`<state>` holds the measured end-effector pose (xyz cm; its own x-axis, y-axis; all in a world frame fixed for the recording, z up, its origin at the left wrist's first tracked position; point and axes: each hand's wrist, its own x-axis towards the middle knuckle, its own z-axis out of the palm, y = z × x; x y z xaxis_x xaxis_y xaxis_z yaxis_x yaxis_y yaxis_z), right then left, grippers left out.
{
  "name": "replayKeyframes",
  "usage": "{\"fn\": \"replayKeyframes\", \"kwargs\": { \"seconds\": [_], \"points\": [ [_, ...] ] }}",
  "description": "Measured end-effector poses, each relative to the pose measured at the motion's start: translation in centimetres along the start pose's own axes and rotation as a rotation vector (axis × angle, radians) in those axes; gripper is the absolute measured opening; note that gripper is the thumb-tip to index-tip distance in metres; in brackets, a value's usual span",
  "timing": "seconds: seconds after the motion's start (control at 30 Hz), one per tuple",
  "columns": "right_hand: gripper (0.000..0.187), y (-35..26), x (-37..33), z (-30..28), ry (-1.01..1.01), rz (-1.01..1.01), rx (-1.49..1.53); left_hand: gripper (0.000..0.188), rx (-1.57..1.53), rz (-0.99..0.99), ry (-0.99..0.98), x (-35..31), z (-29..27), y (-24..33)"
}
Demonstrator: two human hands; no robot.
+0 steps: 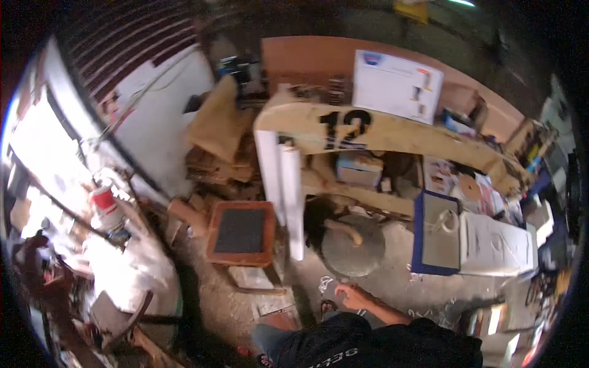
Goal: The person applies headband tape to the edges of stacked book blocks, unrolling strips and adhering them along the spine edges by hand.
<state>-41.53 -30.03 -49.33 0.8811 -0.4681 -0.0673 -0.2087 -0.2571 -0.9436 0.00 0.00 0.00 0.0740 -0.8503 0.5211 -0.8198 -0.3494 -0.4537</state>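
A: ok from where I'm standing, the big yellow shelf (276, 119) has white lengths (293, 202) stood at one end. If they're loose, one careless bump could drop them onto the wooden stool (242, 230).

B: And the round dark block (362, 257) on the floor (400, 245), just beyond the right hand (348, 296), is a stubbed toe for anyone not watching. That hand looks loosely spread, nothing in it that I can see. Can't pick out the left hand.

A: Littlest hazard: the white stringy scrap (325, 283) near the hand. Could snag a foot.

B: Writing? Black stencilled numerals on the shelf, pale lettering on the black shirt (392, 346), then a logo and tiny print on the white poster (383, 89).
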Motion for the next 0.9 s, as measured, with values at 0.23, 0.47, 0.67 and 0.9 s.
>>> {"fn": "replayKeyframes", "kwargs": {
  "seconds": [0.23, 0.47, 0.67, 0.9],
  "points": [
    [0.018, 4.7, -11.8, -6.3, -0.074, 0.437, -0.219, 0.021, -0.529, 0.567, 0.302, 23.9, 12.5, 23.6],
    [0.02, -3.1, -25.8, -10.6, 0.375, 0.865, -0.159, 0.019, -1.536, 0.649, -0.111, 29.1, 15.9, 56.2],
    [0.018, -5.6, -34.0, -18.5, 0.915, 0.93, -0.17, 0.027, -1.66, 1.069, -0.122, 30.1, 13.1, 75.5],
    [0.021, -2.7, -42.5, -34.4, 1.352, 0.928, -0.146, 0.033, -1.879, 0.98, -0.365, 31.5, 9.2, 91.3]
  ]
}}
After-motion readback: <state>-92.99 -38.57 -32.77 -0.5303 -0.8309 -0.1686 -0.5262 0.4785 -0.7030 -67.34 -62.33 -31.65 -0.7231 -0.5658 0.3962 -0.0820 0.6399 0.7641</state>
